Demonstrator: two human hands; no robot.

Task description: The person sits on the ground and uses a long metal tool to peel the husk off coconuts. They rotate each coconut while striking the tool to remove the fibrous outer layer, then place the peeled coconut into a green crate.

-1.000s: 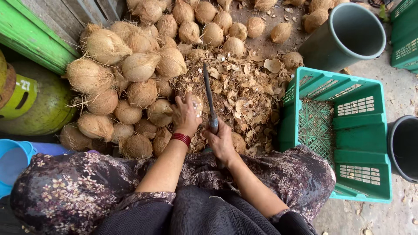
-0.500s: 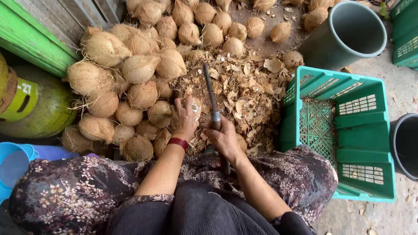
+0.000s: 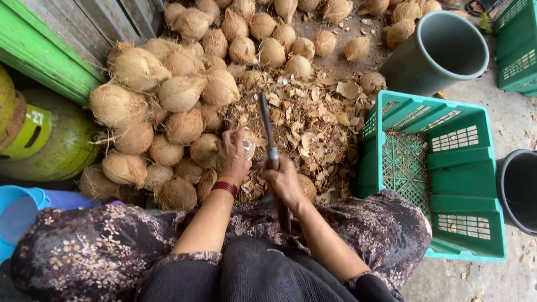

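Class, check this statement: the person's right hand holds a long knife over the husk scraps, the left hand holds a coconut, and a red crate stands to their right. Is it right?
Not quite: the crate is green, as the head view shows. The right hand does hold the knife, and the left hand the coconut.

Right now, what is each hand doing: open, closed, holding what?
Left hand: closed around a coconut over the husk pile.
Right hand: closed on the knife, blade pointing away.
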